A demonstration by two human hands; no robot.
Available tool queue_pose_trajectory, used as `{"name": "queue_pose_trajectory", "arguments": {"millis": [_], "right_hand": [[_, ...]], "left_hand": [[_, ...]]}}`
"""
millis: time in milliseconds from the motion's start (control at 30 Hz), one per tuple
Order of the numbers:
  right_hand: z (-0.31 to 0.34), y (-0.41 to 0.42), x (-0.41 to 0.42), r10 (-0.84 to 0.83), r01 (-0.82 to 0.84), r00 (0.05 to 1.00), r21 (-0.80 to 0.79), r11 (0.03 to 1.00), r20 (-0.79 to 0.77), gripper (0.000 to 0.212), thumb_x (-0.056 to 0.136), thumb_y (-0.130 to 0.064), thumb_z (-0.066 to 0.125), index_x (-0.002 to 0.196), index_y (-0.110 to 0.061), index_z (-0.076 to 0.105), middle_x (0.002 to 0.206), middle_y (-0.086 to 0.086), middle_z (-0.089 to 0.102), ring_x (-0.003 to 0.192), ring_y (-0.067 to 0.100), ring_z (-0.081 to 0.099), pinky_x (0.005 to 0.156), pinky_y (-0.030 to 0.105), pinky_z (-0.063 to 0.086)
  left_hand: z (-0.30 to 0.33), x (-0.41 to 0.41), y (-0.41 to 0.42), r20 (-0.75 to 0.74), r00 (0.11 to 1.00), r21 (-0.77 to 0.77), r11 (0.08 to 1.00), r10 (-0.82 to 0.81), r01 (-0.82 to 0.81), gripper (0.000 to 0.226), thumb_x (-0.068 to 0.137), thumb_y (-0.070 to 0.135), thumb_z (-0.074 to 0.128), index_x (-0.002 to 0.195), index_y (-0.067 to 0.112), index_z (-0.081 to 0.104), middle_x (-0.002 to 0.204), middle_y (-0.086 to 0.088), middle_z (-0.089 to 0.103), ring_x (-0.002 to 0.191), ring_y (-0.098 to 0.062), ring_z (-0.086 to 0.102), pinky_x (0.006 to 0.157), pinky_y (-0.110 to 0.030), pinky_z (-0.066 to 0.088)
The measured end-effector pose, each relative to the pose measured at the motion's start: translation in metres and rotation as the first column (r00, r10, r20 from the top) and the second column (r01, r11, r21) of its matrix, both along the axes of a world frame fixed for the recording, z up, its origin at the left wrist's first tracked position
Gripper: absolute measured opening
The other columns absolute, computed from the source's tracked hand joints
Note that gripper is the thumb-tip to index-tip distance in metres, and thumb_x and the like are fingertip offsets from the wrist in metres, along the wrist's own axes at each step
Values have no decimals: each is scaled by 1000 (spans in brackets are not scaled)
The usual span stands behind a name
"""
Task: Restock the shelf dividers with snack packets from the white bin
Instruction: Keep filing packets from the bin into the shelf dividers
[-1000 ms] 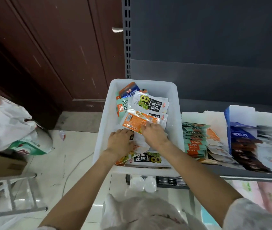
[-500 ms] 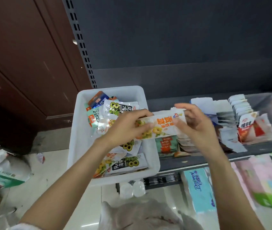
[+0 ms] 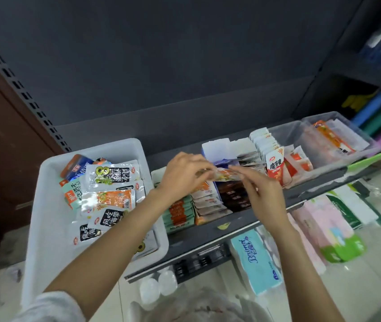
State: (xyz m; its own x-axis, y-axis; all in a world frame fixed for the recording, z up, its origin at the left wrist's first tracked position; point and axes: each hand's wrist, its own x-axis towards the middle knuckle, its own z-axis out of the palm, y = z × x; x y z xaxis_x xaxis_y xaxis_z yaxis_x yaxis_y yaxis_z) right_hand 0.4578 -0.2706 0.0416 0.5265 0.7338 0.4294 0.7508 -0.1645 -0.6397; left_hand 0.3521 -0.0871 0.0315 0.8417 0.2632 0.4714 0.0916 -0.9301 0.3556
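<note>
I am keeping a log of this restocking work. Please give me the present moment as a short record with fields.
held item: orange and white snack packet, above the shelf rows
left hand: pinches the packet's left end
right hand: fingers on the packet's right end
white bin: at the left of the shelf, many packets inside
shelf dividers: rows of packets standing on edge
below the shelf: blue tissue pack
</note>
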Motion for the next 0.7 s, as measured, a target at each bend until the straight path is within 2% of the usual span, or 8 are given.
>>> {"name": "queue_pose_trajectory", "arguments": {"millis": [67, 133, 267, 333, 433, 500, 600, 700], "right_hand": [[-12, 7, -3, -32, 32, 999, -8, 999, 30, 38, 91, 0, 55, 118, -24, 66, 112, -6, 69, 97, 11, 66, 81, 24, 51], [-20, 19, -7, -61, 63, 995, -30, 998, 75, 41, 88, 2, 56, 117, -24, 67, 108, -3, 71, 90, 16, 68, 73, 31, 55], [-31, 48, -16, 9, 44, 959, -183, 982, 284, 51, 76, 5, 63, 116, -26, 66, 94, -2, 73, 77, 18, 69, 60, 29, 56], [-38, 58, -16, 61, 31, 919, -225, 974, 390, 51, 68, 5, 70, 111, -22, 69, 84, 0, 73, 70, 19, 68, 61, 29, 55], [-46, 64, -17, 111, 31, 878, -287, 958, 466, 48, 61, 4, 75, 105, -16, 72, 86, 3, 73, 80, 24, 68, 74, 34, 54], [-43, 63, -23, 96, 39, 900, -298, 954, 425, 44, 70, 1, 69, 112, -14, 68, 89, 6, 72, 86, 26, 66, 78, 37, 53], [-19, 65, -46, 92, -48, 970, -195, 980, 225, 29, 89, -8, 56, 116, -15, 63, 90, 5, 71, 82, 23, 64, 73, 34, 52], [2, 85, -78, 235, -215, 966, -169, 962, 108, 25, 95, -16, 49, 117, -19, 61, 93, 1, 72, 80, 18, 66, 70, 31, 53]], "left_hand": [[-14, -2, 0, -39, 999, 98, 995, 36, -32, 12, 81, 26, 64, 88, 24, 74, 84, 10, 72, 73, -13, 65, 81, -29, 43], [-22, -3, 0, -65, 995, 131, 989, 74, -65, 15, 78, 22, 62, 88, 22, 73, 84, 8, 72, 74, -13, 67, 88, -28, 38], [-27, -8, 1, -151, 980, 132, 985, 133, -113, 18, 71, 10, 68, 87, 18, 72, 84, 1, 72, 83, -19, 67, 95, -36, 40], [-29, -17, 4, -199, 968, 132, 983, 156, -131, 21, 72, 11, 71, 92, 16, 73, 90, -2, 73, 96, -23, 64, 97, -42, 40], [-34, -41, 9, -155, 972, 93, 982, 179, -166, 22, 82, 23, 62, 102, 18, 70, 103, 3, 70, 112, -23, 55, 100, -43, 39], [-37, -65, 12, -93, 972, 49, 977, 214, -210, 29, 87, 32, 50, 105, 19, 69, 107, 7, 68, 113, -19, 52, 99, -36, 37], [-42, -108, 23, -36, 942, 1, 943, 333, -333, 31, 88, 34, 46, 102, 20, 69, 99, 4, 69, 101, -18, 58, 89, -32, 40], [-57, -151, 41, -146, 860, -89, 859, 489, -504, 28, 86, 28, 51, 106, 18, 67, 100, -1, 69, 93, -24, 62, 80, -33, 47]]}}
